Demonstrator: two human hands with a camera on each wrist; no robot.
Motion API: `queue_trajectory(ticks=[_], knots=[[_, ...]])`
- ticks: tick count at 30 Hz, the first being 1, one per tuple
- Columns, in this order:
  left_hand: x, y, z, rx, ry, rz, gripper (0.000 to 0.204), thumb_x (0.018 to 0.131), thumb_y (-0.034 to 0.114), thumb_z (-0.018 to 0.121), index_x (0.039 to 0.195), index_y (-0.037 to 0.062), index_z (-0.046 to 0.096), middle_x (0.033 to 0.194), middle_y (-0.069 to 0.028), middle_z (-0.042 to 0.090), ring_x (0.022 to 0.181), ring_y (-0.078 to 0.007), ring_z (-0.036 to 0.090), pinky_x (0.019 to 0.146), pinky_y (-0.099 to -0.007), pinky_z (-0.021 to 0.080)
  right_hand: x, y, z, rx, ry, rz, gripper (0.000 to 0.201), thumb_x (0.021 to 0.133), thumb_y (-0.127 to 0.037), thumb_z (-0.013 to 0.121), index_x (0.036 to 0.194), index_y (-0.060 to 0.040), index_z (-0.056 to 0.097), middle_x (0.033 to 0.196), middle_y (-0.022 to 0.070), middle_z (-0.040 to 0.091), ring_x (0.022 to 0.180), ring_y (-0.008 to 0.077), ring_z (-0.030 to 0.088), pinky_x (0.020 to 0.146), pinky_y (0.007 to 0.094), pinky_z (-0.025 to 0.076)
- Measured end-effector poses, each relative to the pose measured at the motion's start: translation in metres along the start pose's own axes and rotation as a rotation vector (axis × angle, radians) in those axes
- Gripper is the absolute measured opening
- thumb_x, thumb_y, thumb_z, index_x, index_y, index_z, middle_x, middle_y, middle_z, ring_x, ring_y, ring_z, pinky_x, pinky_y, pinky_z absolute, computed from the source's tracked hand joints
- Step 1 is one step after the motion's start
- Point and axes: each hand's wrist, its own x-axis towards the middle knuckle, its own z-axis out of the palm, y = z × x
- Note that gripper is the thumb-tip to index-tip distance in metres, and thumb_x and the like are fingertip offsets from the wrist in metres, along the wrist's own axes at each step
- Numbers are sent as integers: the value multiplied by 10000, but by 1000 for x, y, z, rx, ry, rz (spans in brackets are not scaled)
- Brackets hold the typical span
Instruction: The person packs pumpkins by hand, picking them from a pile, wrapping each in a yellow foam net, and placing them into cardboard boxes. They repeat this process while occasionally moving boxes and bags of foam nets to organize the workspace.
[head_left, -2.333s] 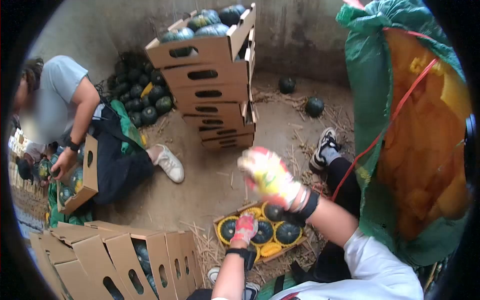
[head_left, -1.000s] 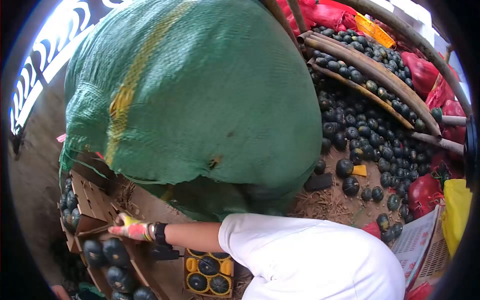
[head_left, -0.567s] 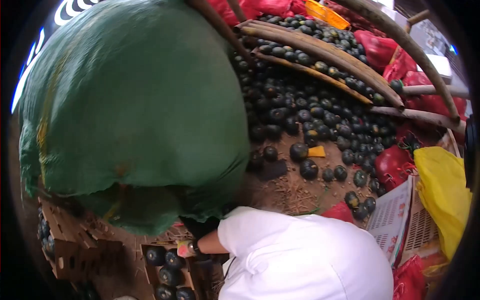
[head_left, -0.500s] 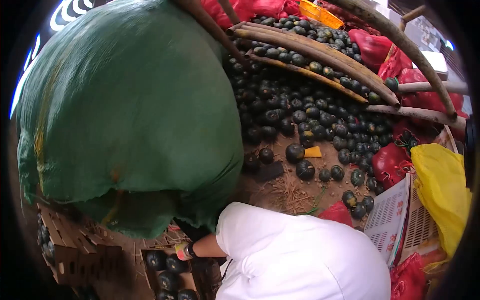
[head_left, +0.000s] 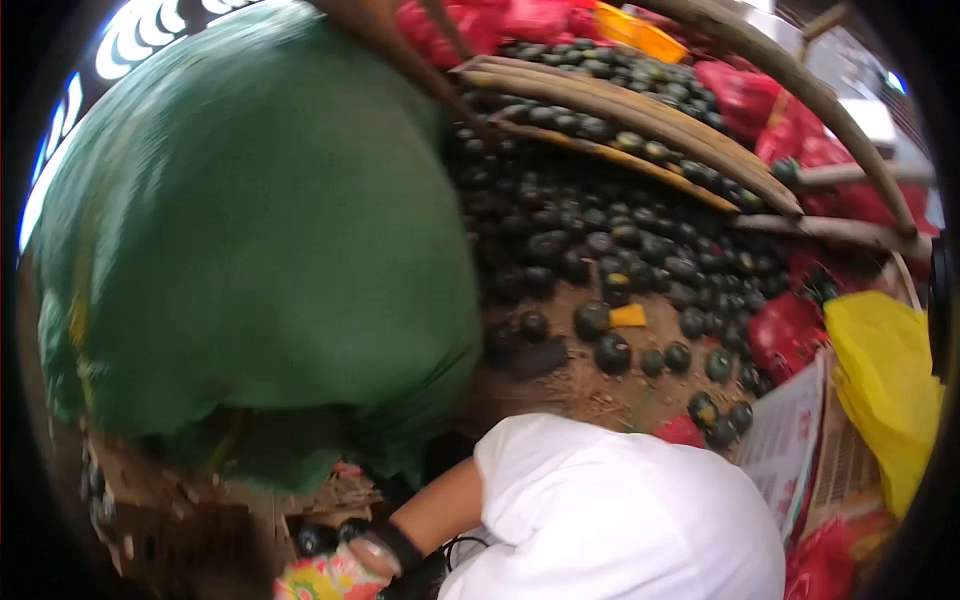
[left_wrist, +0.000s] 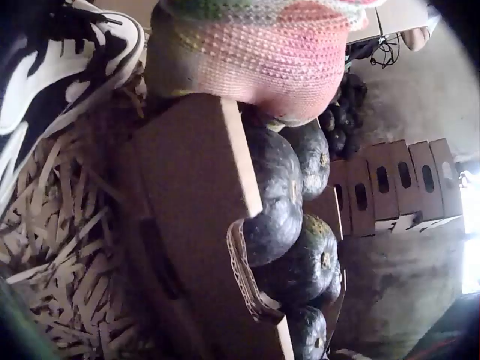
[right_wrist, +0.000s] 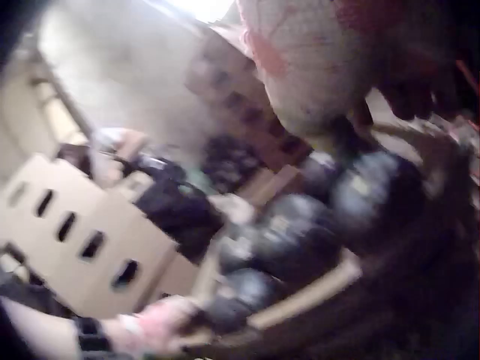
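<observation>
My gloved right hand [head_left: 335,578] is at the bottom of the head view, partly covering a cardboard box of dark green pumpkins [head_left: 318,540]. In the blurred right wrist view, the right hand [right_wrist: 319,67] hangs over a pumpkin [right_wrist: 375,191] in the box, thumb close to it; I cannot tell what its fingers hold. My left hand [left_wrist: 262,60] grips the cardboard box [left_wrist: 195,210] at its top edge, beside the pumpkins [left_wrist: 274,195]. The right wrist view also shows the left hand [right_wrist: 161,322] at the box's near corner. Its fingers are mostly hidden.
A big green sack [head_left: 260,230] stands left in the head view. Beyond it lie many pumpkins [head_left: 610,352], wooden poles [head_left: 640,110], red net bags [head_left: 785,335] and a yellow sack [head_left: 880,380]. Stacked cardboard boxes [left_wrist: 382,180] stand by the wall. Straw [left_wrist: 67,262] covers the floor.
My view has swung right, away from the seated person and stacked boxes. My right hand reached to a box of pumpkins, brought it rightward, and now appears larger and lower in the head view.
</observation>
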Motion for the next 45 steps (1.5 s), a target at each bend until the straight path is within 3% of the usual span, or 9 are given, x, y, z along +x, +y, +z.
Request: queue_trajectory(ticks=[6, 10, 12, 25, 37, 39, 41, 43, 45], knots=[[-9, -93, -111, -202, 270, 43, 578, 894, 264, 591, 1373, 29, 369, 1215, -128, 547, 1060, -278, 549, 913, -381, 463, 5, 49, -202, -1178, 461, 294, 352, 895, -257, 493, 1195, -76, 532, 1169, 115, 580, 993, 278, 578, 877, 437, 481], [-13, -46, -122, -124, 436, 135, 547, 888, 235, 601, 1359, 57, 388, 1197, -124, 555, 1035, -260, 551, 859, -387, 476, -49, 122, -168, -1302, 371, 80, 402, 864, -234, 492, 1216, -47, 540, 986, 119, 633, 711, 259, 595, 637, 426, 485], [-29, -4, -114, -194, 409, 110, 579, 857, 238, 635, 1344, 33, 399, 1208, -131, 551, 1057, -261, 549, 886, -373, 469, -111, 167, -137, -2236, 200, -19, 431, 861, -244, 477, 1229, -31, 543, 952, 142, 651, 642, 257, 625, 571, 414, 505], [-70, 111, 30, 153, -116, 323, 607, 839, 238, 651, 1348, 26, 396, 1218, -128, 546, 1058, -254, 554, 896, -365, 468, -6, 81, -233, -1099, 209, 558, 391, 870, -244, 503, 1204, -44, 531, 973, 112, 625, 741, 240, 609, 639, 376, 509], [-103, 113, 2, 15, -363, 478, 633, 823, 237, 665, 1351, 20, 394, 1228, -125, 542, 1059, -248, 559, 905, -359, 466, -18, -6, -65, 1250, 404, 721, 357, 878, -245, 527, 1181, -56, 520, 993, 86, 601, 832, 225, 594, 701, 341, 512], [-129, 129, 36, 12, -406, 655, 556, 841, 131, 612, 1343, 30, 397, 1128, -74, 569, 945, -192, 581, 789, -301, 492, -24, -11, -41, 1278, 429, 798, 351, 880, -245, 531, 1177, -58, 518, 996, 81, 597, 847, 223, 591, 712, 336, 512], [-146, 132, 48, 51, -350, 666, 547, 847, 73, 580, 1356, 34, 383, 1051, -34, 588, 862, -140, 593, 693, -241, 502, -27, -9, -7, 152, 27, 291, 216, 850, -184, 574, 1020, -52, 584, 904, 74, 612, 875, 242, 606, 773, 371, 497], [-159, 130, 48, -228, -168, 376, 574, 847, 72, 570, 1381, 32, 361, 996, -8, 596, 816, -89, 589, 619, -179, 491, -16, -14, -4, 1068, 25, 966, 183, 899, -135, 550, 1034, -16, 579, 921, 93, 612, 930, 237, 607, 795, 331, 492], [-154, 109, 11, -313, -93, 258, 465, 884, 89, 530, 1332, 36, 414, 1031, -51, 620, 800, -86, 605, 558, -168, 475, -42, 26, 25, 702, -70, 798, 437, 924, -193, 587, 1293, 8, 467, 1186, 102, 562, 1131, 159, 506, 980, 303, 398]])
